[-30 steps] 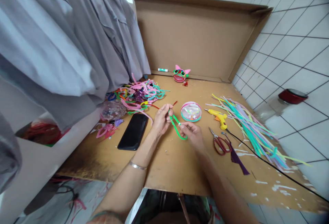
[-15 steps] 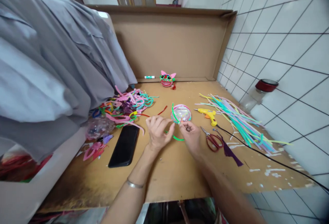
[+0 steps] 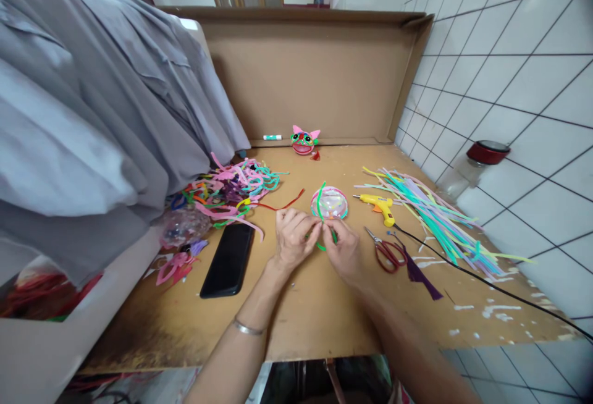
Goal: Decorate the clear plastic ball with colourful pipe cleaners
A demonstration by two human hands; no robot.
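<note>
Between my two hands is a bright green pipe cleaner [image 3: 320, 197], its upper end standing up and a curved part showing below the fingers. My left hand [image 3: 296, 237] pinches it from the left, fingers closed. From the right, my right hand [image 3: 341, 244] grips it with thumb and forefinger; the fingertips of both hands nearly meet. Just beyond them lies a round clear piece rimmed in pink and teal [image 3: 334, 202], partly behind the green strand. Red-handled scissors [image 3: 388, 254] and a yellow glue gun [image 3: 377, 204] rest to the right of my right hand.
A black phone [image 3: 227, 260] and a tangle of coloured pipe cleaners [image 3: 241, 181] lie left. Straight pipe cleaners [image 3: 430, 218], a purple tassel [image 3: 422, 277] and a glass jar [image 3: 467, 166] are right. A pink-eared animal head [image 3: 304, 139] stands by the cardboard [image 3: 301, 76].
My left hand has moved right and closed on the green pipe cleaner beside my right hand. The view has shifted slightly.
</note>
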